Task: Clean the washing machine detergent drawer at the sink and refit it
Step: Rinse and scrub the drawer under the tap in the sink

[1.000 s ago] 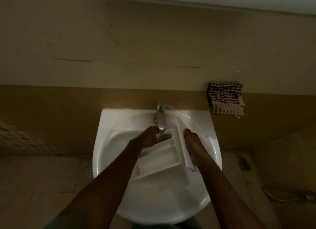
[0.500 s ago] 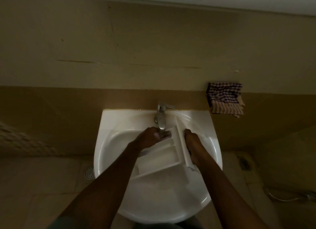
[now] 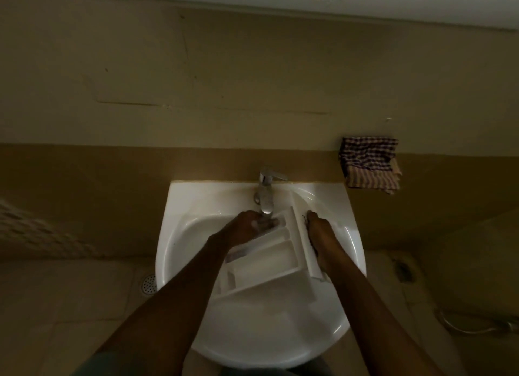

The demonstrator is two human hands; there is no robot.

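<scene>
The white detergent drawer lies tilted in the white sink, its front panel to the right. My right hand grips that front panel from the right side. My left hand is inside the drawer's far compartment, directly under the chrome tap, fingers pressed on the plastic. Whether it holds anything is too dim to tell. Water flow is hard to make out.
A checked cloth hangs on the wall to the right of the sink. A floor drain sits left of the basin. A hose lies on the floor at the lower right.
My left hand has shifted slightly within the drawer's far compartment under the tap. The drawer and right hand stay almost where they were.
</scene>
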